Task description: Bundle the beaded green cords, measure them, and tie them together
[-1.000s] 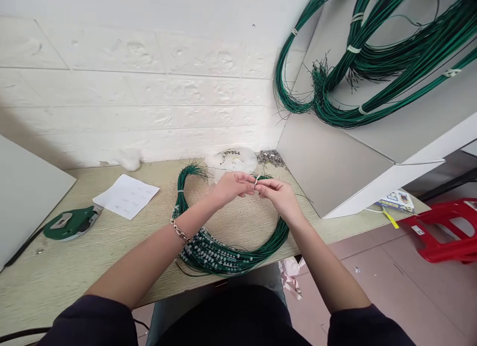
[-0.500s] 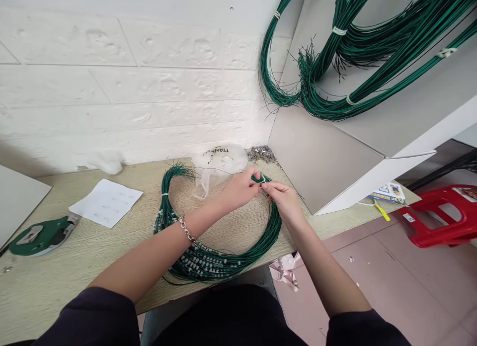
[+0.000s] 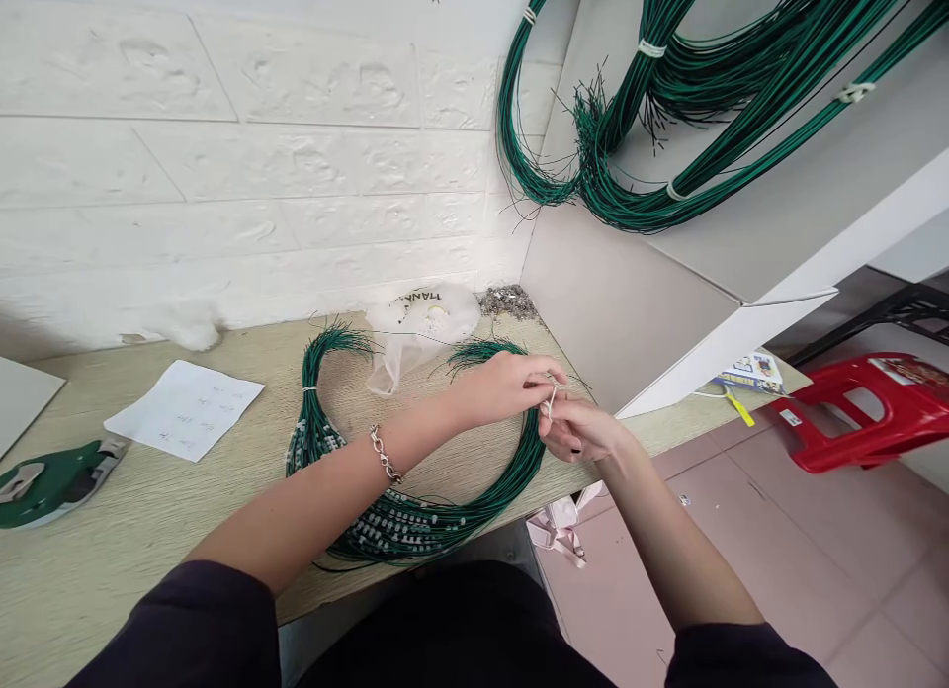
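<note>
A bundle of thin green wires [image 3: 445, 540] lies in an open loop on the table, its lower part dotted with small white pieces. A white tie holds it at the left end. My left hand [image 3: 508, 384], a chain bracelet on its wrist, reaches over the bundle's right end with fingers bent in a pinch. Close against it, my right hand [image 3: 582, 428] has thumb and fingers closed together. Between the two sets of fingertips shows a short white tie [image 3: 551, 401], gripped by both. My hands partly cover the wires at that end.
A clear plastic bag [image 3: 422, 322] and a pile of small metallic bits [image 3: 508, 302] lie by the wall. Left are a white paper [image 3: 185, 408] and a green tool [image 3: 55, 482]. More green wire bundles [image 3: 638, 204] rest on a white panel at upper right. A red stool [image 3: 864, 411] stands right.
Both hands have shifted right and a little down, off the wire bundle's end, with the white tie between them. The bundle's loose right end now shows. The whole view has moved slightly.
</note>
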The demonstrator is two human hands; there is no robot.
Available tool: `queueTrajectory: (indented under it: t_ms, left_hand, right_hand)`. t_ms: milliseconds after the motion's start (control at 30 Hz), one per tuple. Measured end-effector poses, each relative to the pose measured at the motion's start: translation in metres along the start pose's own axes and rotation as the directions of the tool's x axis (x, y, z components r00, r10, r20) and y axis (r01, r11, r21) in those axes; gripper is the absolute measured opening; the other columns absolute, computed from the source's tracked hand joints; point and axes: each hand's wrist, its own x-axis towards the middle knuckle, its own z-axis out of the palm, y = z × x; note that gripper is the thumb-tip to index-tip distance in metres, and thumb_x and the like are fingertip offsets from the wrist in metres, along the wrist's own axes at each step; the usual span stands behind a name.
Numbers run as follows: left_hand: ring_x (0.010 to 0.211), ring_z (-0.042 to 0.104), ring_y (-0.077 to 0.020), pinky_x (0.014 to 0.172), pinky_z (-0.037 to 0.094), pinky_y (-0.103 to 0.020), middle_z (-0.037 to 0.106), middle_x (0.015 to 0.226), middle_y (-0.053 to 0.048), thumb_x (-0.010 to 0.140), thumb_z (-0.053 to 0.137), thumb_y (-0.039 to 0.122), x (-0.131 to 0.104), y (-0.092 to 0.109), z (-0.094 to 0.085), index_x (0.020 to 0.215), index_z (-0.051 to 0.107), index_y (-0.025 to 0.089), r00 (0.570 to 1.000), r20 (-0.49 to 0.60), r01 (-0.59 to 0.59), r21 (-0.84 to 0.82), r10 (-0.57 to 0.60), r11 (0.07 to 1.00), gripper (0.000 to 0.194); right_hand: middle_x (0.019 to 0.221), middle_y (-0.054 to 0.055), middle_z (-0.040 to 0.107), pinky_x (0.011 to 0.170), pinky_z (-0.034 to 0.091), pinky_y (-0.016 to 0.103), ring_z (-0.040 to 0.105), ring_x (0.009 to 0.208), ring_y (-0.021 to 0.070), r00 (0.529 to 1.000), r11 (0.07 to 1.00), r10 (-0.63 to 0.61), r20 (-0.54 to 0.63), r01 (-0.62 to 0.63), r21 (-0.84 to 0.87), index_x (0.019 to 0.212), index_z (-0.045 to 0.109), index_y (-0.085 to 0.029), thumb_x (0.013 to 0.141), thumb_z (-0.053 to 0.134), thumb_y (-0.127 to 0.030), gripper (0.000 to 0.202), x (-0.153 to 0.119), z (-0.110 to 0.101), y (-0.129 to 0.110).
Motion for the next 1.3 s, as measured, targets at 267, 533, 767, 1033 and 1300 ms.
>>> queueTrajectory:
  t_ms: [267,533,767,1033,1300]
  left_hand:
    - [0.074,0.056,-0.0141,0.070,0.038,-0.024,0.065,0.078,-0.001,0.076,0.048,0.023,0.004,-0.007,-0.001,0.087,0.061,0.022,0.997,0.019,0.073,-0.044,-0.072,0.996,0.017]
    - [0.081,0.051,-0.0153,0.071,0.040,-0.026,0.057,0.086,-0.004,0.065,0.060,0.025,0.003,-0.045,0.003,0.079,0.054,0.018,0.762,0.068,0.506,-0.683,-0.644,0.527,0.017]
    - [0.078,0.053,-0.0129,0.060,0.039,-0.023,0.054,0.083,-0.004,0.070,0.052,0.024,0.002,-0.044,0.026,0.073,0.044,0.016,0.741,0.202,0.432,-0.873,-0.640,0.226,0.012]
    - [0.071,0.051,-0.0096,0.070,0.042,-0.024,0.053,0.073,-0.002,0.071,0.055,0.015,0.003,-0.047,0.038,0.070,0.048,0.015,0.717,0.171,0.262,-0.964,-0.676,0.034,0.007]
    - [0.087,0.052,-0.0127,0.081,0.040,-0.027,0.056,0.093,-0.006,0.066,0.065,0.030,0.004,-0.044,0.045,0.084,0.045,0.016,0.849,0.137,0.247,-0.957,-0.510,0.154,0.031]
  right_hand:
    - [0.038,-0.003,0.048,0.031,0.032,0.019,0.036,0.030,0.0052,0.991,0.994,-0.058,-0.121,0.047,-0.095,0.049,0.052,-0.015,0.055,0.065,-0.053,0.041,-0.006,-0.007,0.009]
    - [0.080,0.004,0.060,0.072,0.045,0.026,0.054,0.079,0.0138,0.577,0.897,-0.401,-0.711,0.403,-0.179,0.058,0.059,-0.017,0.061,0.060,-0.056,0.039,0.008,-0.021,0.021]
    - [0.075,0.004,0.060,0.062,0.047,0.026,0.056,0.073,0.0138,0.606,0.883,-0.327,-0.725,0.469,-0.007,0.064,0.053,-0.019,0.064,0.055,-0.060,0.041,0.026,-0.010,0.021]
    - [0.069,0.000,0.056,0.059,0.047,0.024,0.052,0.062,0.0095,0.610,0.825,-0.332,-0.720,0.557,0.092,0.060,0.050,-0.019,0.061,0.059,-0.059,0.041,0.028,-0.004,0.014]
    - [0.057,-0.001,0.052,0.054,0.041,0.019,0.048,0.055,0.0066,0.685,0.829,-0.411,-0.602,0.555,0.065,0.054,0.055,-0.017,0.059,0.063,-0.056,0.040,0.031,0.000,0.000]
